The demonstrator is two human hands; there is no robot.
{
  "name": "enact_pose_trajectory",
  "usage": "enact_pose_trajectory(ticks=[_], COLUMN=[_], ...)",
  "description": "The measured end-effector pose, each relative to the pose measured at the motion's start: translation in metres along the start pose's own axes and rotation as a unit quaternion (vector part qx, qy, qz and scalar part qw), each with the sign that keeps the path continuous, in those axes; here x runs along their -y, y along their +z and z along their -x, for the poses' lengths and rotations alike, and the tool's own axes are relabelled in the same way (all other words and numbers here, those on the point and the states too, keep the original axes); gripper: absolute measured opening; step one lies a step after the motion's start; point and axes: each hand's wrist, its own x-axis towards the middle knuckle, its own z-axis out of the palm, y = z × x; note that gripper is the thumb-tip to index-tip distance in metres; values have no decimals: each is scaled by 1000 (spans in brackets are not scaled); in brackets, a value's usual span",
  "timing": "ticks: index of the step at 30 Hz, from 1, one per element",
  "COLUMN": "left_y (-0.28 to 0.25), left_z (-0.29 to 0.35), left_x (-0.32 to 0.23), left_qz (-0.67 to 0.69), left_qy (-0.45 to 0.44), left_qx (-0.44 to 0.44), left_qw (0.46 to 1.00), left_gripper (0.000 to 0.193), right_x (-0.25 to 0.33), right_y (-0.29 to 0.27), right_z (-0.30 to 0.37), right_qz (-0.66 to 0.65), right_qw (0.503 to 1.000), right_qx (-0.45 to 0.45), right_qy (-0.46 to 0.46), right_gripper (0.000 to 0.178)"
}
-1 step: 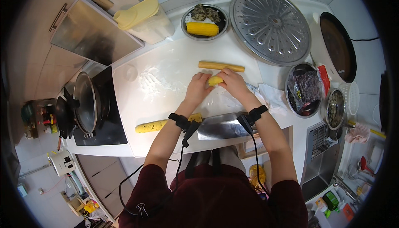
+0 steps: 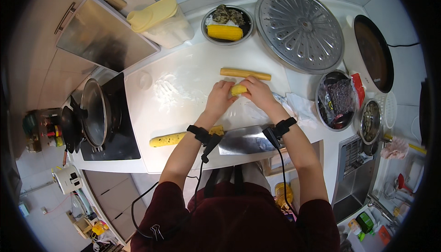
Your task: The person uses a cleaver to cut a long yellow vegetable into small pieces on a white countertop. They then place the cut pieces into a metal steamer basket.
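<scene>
Small kitchen seen from above: white floured surface (image 2: 183, 100), stove with lidded pot (image 2: 94, 112) at its left, sink (image 2: 351, 178) at lower right. At the back are set a lidded plastic container (image 2: 161, 22), a bowl with a yellow corn cob (image 2: 225, 31), a round perforated steamer tray (image 2: 298, 29) and a dark pan (image 2: 374, 52). A yellow dough roll (image 2: 245, 73) lies just beyond the hands; a longer speckled roll (image 2: 172, 138) lies at the near edge, beside a cleaver (image 2: 243, 139) lying flat. A small yellow dough piece (image 2: 239, 89) is held mid-surface between both hands: left hand (image 2: 219, 97) curled narrow, fingertips on the piece; right hand (image 2: 257, 93) curled narrow, pinching it from the other side. Wristbands with cables are worn on both wrists.
</scene>
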Motion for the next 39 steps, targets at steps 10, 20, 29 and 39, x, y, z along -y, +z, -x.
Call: enact_pose_trajectory(ticks=[10,20,29,39], left_y=[3,12,-22,-21], left_z=[6,5,4,-32], left_x=[3,20,-4,-81], left_qz=[26,37,61,144], left_qy=[-13,19,41,134], left_qx=[-8,-3,-27,-79], left_qw=[1000,999,997,977], left_gripper=[39,40,64,42], right_x=[2,9,45,-24], right_y=[0,4,-50,-202], right_z=[0,-2,33,37], right_qz=[-97,5,44,233], right_qw=[995,1000,993,938], right_qx=[-5,17,-79,-219], right_qy=[9,11,79,135], right_gripper=[38,40,44,35])
